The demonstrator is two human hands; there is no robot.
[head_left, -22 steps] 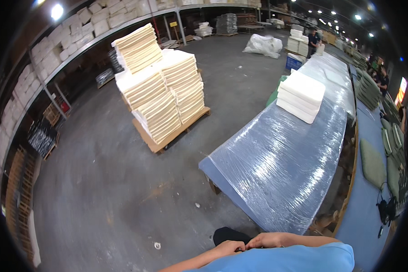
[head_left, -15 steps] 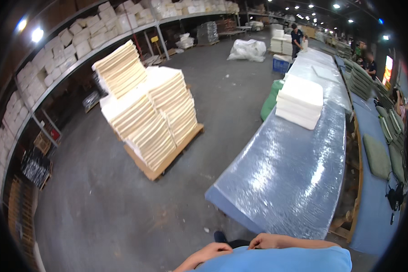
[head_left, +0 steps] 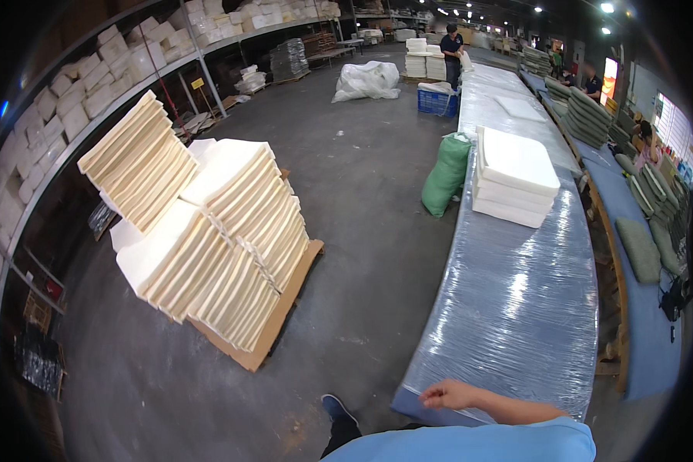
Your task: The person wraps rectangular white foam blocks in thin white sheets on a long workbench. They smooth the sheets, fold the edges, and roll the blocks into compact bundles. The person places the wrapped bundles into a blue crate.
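My right hand point(head_left: 448, 394) is above the near end of a long table point(head_left: 508, 308) covered in blue and wrapped in clear plastic film. Its fingers are loosely curled in, and nothing shows in them. My left hand is out of view. Farther up the table sits a short stack of white foam cushions point(head_left: 517, 158). To the left, a pallet point(head_left: 266, 339) carries tall stacks of cream-white foam pads point(head_left: 231, 231), one pile rising above the others.
A green sack point(head_left: 445, 175) leans by the table's left side. Beyond it are a blue crate point(head_left: 436, 102), a standing person point(head_left: 452, 54) and a bundle of clear plastic point(head_left: 366, 82). Green cushions point(head_left: 637, 250) lie on a second blue table at right. Shelving with white blocks lines the left.
My view has shifted forward, bringing the pallet and table nearer. My hands were close together at my waist; now the right is out over the table and the left has left the picture.
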